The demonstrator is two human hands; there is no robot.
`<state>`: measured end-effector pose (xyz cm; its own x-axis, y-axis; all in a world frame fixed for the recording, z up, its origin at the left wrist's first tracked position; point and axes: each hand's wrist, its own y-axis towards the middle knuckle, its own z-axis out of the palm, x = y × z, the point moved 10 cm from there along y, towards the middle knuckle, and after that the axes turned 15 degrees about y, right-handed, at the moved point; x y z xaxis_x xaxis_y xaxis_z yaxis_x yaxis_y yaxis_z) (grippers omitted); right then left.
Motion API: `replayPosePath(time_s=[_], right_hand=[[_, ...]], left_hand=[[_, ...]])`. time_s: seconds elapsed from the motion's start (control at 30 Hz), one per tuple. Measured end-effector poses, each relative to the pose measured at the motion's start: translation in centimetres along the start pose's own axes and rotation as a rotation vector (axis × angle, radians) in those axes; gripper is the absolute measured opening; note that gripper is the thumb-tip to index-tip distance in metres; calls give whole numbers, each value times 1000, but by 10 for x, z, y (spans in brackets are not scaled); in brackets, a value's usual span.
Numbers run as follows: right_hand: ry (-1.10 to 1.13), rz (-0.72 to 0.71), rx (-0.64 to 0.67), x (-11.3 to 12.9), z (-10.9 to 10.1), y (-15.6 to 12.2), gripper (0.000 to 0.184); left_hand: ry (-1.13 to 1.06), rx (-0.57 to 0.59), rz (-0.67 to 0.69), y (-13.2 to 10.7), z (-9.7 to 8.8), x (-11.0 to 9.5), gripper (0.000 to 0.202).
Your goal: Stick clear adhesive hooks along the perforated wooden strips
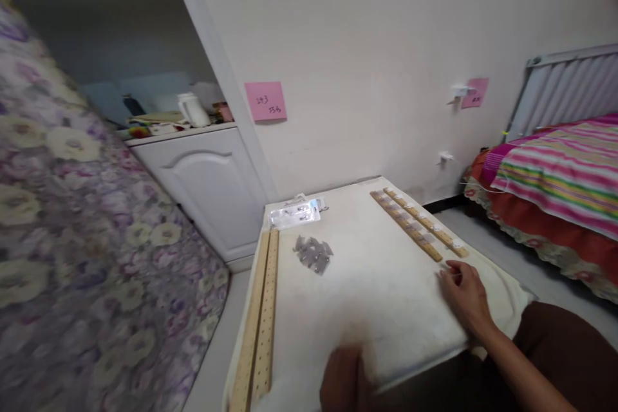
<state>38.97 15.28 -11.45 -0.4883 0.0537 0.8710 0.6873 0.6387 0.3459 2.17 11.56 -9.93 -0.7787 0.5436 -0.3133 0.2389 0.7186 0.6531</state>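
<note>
My right hand [467,296] is over the right side of the white-covered table [357,296]. Its thumb and fingers are curled together in a pinch, and whatever lies between them is too small to make out. Just beyond the fingertips are the near ends of two short wooden strips: one strip [427,247] has clear pieces across it, the other [462,251] carries small white pieces. Low in the middle, my left hand [342,378] is smeared by motion at the table's front. A pile of small grey translucent pieces [313,255] lies left of centre.
Two long wooden strips with rows of holes [265,328] run along the table's left edge. Clear plastic packaging [294,214] lies at the back left. A floral curtain [120,257] hangs at left, a bed [564,174] stands at right, and the wall [347,77] is behind.
</note>
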Motion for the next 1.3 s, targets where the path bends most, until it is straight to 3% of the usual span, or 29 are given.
replayPosePath(time_s=[0.1, 0.27, 0.4, 0.77, 1.13, 1.3], right_hand=[[-5, -25, 61, -2, 2, -9, 37], [-28, -23, 140, -7, 7, -13, 37], [-33, -19, 154, -5, 7, -15, 36], [-37, -3, 189, -2, 9, -16, 37], [-42, 4, 211, 0, 12, -17, 40], [44, 58, 240, 2, 15, -26, 41]], left_hand=[[196, 123, -102, 17, -28, 30, 21], [730, 277, -400, 28, -96, 99, 25], [933, 429, -540, 17, -116, 123, 25], [919, 470, -624, 16, -108, 132, 23], [773, 686, -702, 6, -79, 123, 28], [614, 638, -795, 3, -79, 131, 28]])
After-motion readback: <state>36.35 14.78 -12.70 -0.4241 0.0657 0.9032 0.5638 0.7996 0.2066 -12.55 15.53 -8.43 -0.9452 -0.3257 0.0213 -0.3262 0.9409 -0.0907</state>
